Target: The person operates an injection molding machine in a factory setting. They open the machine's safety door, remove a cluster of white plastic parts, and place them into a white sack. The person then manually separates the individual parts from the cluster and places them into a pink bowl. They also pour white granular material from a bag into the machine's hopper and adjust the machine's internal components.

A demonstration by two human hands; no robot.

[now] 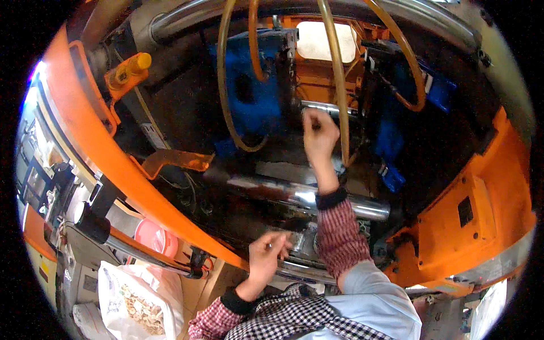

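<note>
My right hand (321,139) reaches up into the opening of an orange machine, its fingers curled toward the thumb. Whether something small is between those fingertips I cannot make out. Just behind it runs a short shiny rod (328,107), and a yellowish hose (339,85) hangs beside its right edge. Lower down, in front of my body, my left hand (266,258) is closed with bent fingers, their tips slightly blurred; what they hold, if anything, does not show. A thick polished bar (306,195) crosses between the two hands, under my right wrist.
Blue mould blocks (252,85) stand left and right inside the machine, with several looping hoses above. An orange door frame (164,204) curves along the left. A white sack (113,289) of small pale pieces and a pink bucket (156,238) stand at lower left. An orange housing (459,221) is right.
</note>
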